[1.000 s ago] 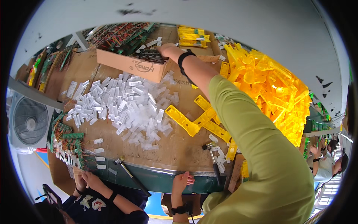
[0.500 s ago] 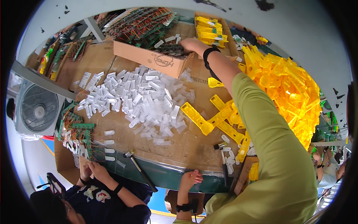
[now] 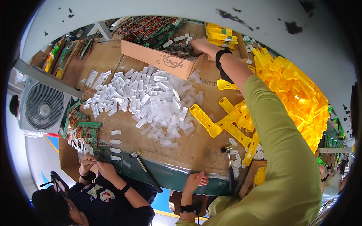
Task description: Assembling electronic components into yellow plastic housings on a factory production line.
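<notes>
My right hand (image 3: 201, 45) reaches across the table to the right end of a cardboard box (image 3: 156, 59) holding circuit boards (image 3: 151, 30) with red wires. Its fingers dip in beside dark strips and small white pieces (image 3: 178, 38), and their tips are hidden. My left hand (image 3: 195, 181) hangs at the table's near edge, fingers loosely bent, with nothing visible in it. It is nearest a black-handled hammer (image 3: 230, 171). Yellow plastic housings (image 3: 205, 121) lie crossed beyond it. A spread of clear-white plastic covers (image 3: 151, 98) covers the table's middle.
A large heap of yellow housings (image 3: 298, 98) rises at the right. Another hammer (image 3: 145, 171) lies near the front edge. At the left a co-worker's hands (image 3: 96, 167) handle wired boards (image 3: 85, 130). A fan (image 3: 43, 107) stands beyond. White ovals (image 3: 236, 162) lie near the right-hand hammer.
The view has shifted slightly, so the scene sits a little farther right and lower. My right hand stays at the box and my left hand at the table edge.
</notes>
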Action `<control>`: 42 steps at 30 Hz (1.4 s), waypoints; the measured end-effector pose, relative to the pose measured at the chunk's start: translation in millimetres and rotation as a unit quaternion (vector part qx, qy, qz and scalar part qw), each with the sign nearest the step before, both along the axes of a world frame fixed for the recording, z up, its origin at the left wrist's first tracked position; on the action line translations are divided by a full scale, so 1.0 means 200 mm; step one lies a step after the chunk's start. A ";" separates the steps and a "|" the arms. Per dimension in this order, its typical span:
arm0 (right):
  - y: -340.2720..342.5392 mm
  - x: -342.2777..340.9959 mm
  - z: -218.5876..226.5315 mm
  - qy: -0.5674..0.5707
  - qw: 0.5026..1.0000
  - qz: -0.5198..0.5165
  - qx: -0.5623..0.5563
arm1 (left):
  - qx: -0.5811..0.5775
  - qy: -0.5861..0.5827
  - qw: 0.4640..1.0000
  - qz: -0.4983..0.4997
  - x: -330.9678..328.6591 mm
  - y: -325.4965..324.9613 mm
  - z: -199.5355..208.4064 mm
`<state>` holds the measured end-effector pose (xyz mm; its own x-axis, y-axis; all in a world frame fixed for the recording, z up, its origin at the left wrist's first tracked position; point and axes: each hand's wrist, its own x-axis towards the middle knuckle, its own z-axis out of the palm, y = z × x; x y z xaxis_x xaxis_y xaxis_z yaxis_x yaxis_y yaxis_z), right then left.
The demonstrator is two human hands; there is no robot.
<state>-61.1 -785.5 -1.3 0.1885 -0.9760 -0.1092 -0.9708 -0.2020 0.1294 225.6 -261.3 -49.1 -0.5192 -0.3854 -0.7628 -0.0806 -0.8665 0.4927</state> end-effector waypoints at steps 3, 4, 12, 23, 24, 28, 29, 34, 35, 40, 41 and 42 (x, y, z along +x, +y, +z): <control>-0.06 -0.07 0.02 -0.065 0.984 0.084 -0.141 | 0.015 -0.006 1.000 0.002 0.02 0.01 -0.02; 0.07 0.29 0.11 -0.050 0.989 0.122 -0.066 | 0.034 -0.032 0.998 0.036 0.11 0.08 -0.02; -0.32 -0.17 0.16 -0.302 0.941 0.153 -0.012 | -0.012 -0.004 1.000 -0.004 0.02 0.00 -0.01; 0.06 0.14 0.56 -0.392 0.910 0.099 0.093 | -0.016 -0.011 1.000 0.011 0.05 0.03 0.00; 0.07 0.14 0.59 -0.397 0.908 0.097 0.094 | -0.018 -0.012 1.000 0.003 0.05 0.02 0.00; 0.09 0.15 0.65 -0.420 0.898 0.087 0.097 | -0.014 -0.006 1.000 0.002 0.06 0.04 -0.03; 0.10 0.15 0.67 -0.425 0.896 0.085 0.098 | -0.019 -0.003 1.000 -0.003 0.06 0.04 -0.03; 0.14 0.13 0.73 -0.453 0.882 0.072 0.105 | -0.159 -0.032 0.986 0.044 0.05 -0.03 0.07; 0.16 0.14 0.74 -0.458 0.880 0.069 0.108 | -0.208 -0.067 0.975 0.045 0.06 -0.08 0.12; 0.24 0.14 0.76 -0.484 0.864 0.055 0.123 | -0.393 -0.094 0.914 0.035 0.09 -0.37 0.36; 0.25 0.12 0.75 -0.490 0.861 0.050 0.127 | -0.414 -0.088 0.905 0.044 0.09 -0.43 0.40; 0.26 0.14 0.76 -0.499 0.855 0.052 0.132 | -0.436 -0.088 0.894 0.057 0.10 -0.48 0.46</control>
